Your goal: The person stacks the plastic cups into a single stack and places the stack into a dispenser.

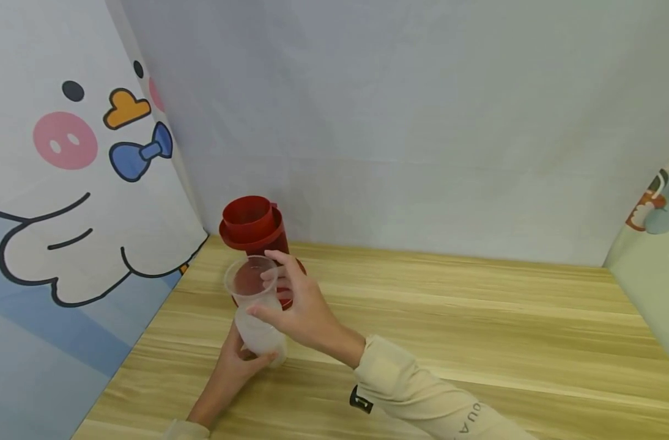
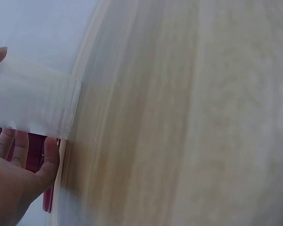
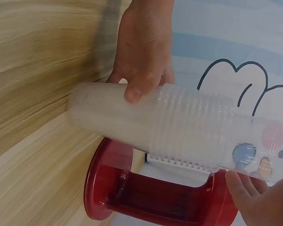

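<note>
A stack of clear plastic cups (image 3: 188, 127) is held tilted in front of a red stand (image 1: 252, 226) with a ring-shaped top and round base. My left hand (image 1: 232, 363) grips the lower part of the stack; its thumb lies across the cups in the right wrist view. Around the upper cup (image 1: 252, 278), my right hand (image 1: 307, 308) curls with thumb in front and fingers behind, seen through the plastic. That upper cup stands out past the stacked rims in the right wrist view. In the left wrist view, left-hand fingers (image 2: 21, 146) lie below the cups.
The wood-grain table (image 1: 477, 330) meets a pale cloth wall (image 1: 400, 134) at the back. A cartoon-printed cloth (image 1: 81, 201) stands close on the left, another printed panel (image 1: 659, 201) on the right. A black strap (image 1: 361, 400) shows beside the right sleeve.
</note>
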`<state>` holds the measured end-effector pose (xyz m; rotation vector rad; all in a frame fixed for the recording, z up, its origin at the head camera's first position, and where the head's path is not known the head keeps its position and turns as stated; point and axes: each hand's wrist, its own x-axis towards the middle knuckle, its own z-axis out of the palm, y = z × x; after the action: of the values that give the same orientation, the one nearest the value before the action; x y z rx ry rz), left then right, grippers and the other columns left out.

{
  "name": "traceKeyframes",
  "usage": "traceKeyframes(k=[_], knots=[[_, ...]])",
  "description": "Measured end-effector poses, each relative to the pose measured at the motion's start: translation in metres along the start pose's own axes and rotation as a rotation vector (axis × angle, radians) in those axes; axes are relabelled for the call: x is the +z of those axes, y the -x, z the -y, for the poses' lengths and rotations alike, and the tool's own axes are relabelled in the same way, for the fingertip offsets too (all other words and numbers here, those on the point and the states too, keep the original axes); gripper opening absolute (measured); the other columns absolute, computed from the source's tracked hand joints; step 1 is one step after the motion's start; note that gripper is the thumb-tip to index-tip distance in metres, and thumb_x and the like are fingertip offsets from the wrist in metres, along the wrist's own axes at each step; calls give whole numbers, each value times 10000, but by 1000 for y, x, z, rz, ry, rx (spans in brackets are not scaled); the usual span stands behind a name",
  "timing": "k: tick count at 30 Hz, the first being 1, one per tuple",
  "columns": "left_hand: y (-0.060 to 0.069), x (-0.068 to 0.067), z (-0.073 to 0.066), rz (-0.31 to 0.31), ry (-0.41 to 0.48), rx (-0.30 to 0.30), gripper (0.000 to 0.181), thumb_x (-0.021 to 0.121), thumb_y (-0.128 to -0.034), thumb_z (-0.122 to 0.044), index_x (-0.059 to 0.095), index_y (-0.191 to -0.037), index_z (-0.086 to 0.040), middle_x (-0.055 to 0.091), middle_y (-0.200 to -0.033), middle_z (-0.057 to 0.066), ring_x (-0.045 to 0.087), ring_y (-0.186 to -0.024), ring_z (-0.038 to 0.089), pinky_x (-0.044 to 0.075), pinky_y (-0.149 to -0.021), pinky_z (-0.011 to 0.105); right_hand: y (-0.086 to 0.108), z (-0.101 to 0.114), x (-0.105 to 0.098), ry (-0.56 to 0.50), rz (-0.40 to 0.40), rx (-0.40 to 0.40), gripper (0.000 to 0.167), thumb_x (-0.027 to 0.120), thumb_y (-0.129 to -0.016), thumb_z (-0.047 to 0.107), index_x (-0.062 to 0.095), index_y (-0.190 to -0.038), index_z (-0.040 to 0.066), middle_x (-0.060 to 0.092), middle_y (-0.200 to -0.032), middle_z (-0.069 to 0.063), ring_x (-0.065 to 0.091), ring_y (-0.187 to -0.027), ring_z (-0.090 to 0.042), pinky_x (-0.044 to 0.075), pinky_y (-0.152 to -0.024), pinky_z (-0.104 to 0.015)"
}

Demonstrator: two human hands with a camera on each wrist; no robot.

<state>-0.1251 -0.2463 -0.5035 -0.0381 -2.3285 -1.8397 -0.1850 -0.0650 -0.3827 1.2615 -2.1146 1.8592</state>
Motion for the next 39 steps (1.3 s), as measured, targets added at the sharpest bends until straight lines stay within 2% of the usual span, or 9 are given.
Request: traceKeyframes(k=[8, 16, 24, 34, 39], knots=[[0, -1, 1, 1, -22, -2, 844, 756, -784, -43, 258, -1451, -186, 434, -1312, 55, 501, -1078, 140, 471, -834, 276, 3, -7, 5, 34, 19, 1, 736, 774, -789, 173, 347, -1386, 136, 581, -1057, -49, 590, -984, -122, 496, -840, -285], [2, -2, 2, 15, -16, -1, 846, 748, -791, -35, 256, -1456, -214, 420, -1335, 32, 526, -1053, 148, 494, -804, 295, 10, -17, 6, 107, 59, 12, 715, 766, -801, 210, 354, -1366, 62, 597, -1179, -120, 564, -1079, -168, 485, -865, -300], [2, -2, -3, 35, -30, 23, 794, 751, -795, -46, 296, -1425, -206, 437, -1314, 40, 503, -1086, 136, 494, -815, 311, 17, -22, 7, 177, 111, 71, 713, 765, -802, 245, 371, -1374, 82, 558, -1209, -71, 517, -1098, -131, 451, -883, -244], [4, -6, -14, 23, -62, -41, 831, 783, -776, -106, 292, -1436, -221, 427, -1351, 14, 454, -1162, 176, 482, -858, 336, 23, -27, 4, 171, 157, 114, 668, 742, -815, 312, 428, -1363, 97, 534, -1231, -28, 514, -1062, -117, 463, -846, -225], [6, -13, -20, 36, -52, -42, 860, 798, -751, -78, 279, -1428, -184, 422, -1342, 58, 460, -1166, 219, 496, -847, 340, 27, -29, 3, 115, 167, 175, 657, 754, -810, 278, 435, -1351, 85, 538, -1209, -41, 541, -1085, -200, 492, -818, -270]])
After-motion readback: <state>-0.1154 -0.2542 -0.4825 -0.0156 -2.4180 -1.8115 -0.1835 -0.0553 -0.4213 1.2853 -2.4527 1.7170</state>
